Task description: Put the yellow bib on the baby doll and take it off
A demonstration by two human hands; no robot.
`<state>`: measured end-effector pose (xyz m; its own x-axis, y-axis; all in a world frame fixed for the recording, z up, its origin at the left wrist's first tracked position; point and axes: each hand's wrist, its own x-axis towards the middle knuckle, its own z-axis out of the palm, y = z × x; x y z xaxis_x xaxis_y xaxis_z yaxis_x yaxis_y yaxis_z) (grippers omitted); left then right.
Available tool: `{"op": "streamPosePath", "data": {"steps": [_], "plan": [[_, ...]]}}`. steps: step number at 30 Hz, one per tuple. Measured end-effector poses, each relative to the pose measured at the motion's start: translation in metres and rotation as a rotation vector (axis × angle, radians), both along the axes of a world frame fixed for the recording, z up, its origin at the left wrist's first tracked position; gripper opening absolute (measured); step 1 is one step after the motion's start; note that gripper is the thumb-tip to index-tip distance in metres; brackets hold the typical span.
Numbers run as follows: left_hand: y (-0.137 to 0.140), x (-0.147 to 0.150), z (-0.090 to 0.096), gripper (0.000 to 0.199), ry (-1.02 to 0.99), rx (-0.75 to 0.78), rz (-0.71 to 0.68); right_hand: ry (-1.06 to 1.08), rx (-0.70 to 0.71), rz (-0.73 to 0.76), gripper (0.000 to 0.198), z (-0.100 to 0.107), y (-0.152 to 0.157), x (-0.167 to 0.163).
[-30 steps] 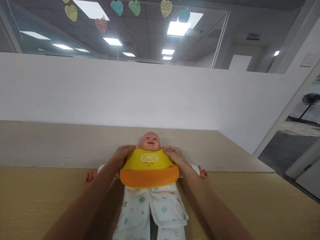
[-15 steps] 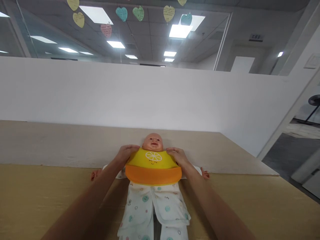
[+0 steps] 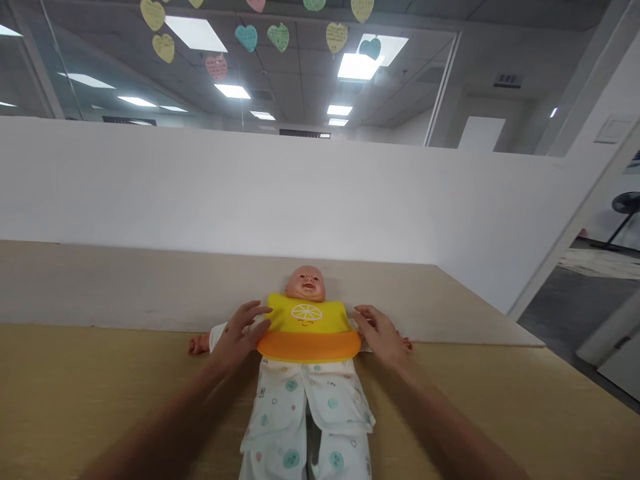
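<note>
While both forearms are stretched out over the tabletop, the left hand [image 3: 239, 335] is seen with its fingers spread, laid on the doll's shoulder and touching the left edge of the yellow silicone bib with an orange catch pocket [image 3: 306, 328]. Nothing is pinched by it; the fingertips are simply rested against the bib's rim. The right hand [image 3: 381, 333] is held open too, fingers loosely apart, just beside the bib's right edge; whether it actually touches the bib cannot be told. The bib is laid flat across the chest of the plastic baby doll [image 3: 305, 283], its white lemon-slice print turned up, its orange pocket lying across the belly. The doll is stretched on its back between the two hands, head pointed away from the camera, and is dressed in a white romper with small coloured prints [image 3: 310, 413]. One small pink doll hand [image 3: 198, 345] is shown poking out at the left. Doll and hands are carried by a light wooden tabletop [image 3: 90, 393], bordered at the back by a paler board [image 3: 125, 287] set against a low white partition wall [image 3: 200, 187]. Higher up, paper hearts in pastel colours [image 3: 275, 35] are hung under a ceiling fitted with lit light panels [image 3: 357, 65].
</note>
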<state>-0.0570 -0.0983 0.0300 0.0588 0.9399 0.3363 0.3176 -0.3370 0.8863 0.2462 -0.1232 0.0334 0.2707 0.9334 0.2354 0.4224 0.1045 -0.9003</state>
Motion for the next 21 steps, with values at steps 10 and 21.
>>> {"op": "streamPosePath", "data": {"steps": [10, 21], "plan": [[-0.043, 0.007, 0.001, 0.037, -0.095, -0.11, 0.06, 0.466, -0.204, 0.136, 0.054, -0.003, -0.042, -0.027], [-0.035, 0.016, 0.01, 0.016, -0.266, -0.077, 0.092, 0.543, -0.119, 0.121, 0.065, -0.008, -0.039, -0.032]]}}
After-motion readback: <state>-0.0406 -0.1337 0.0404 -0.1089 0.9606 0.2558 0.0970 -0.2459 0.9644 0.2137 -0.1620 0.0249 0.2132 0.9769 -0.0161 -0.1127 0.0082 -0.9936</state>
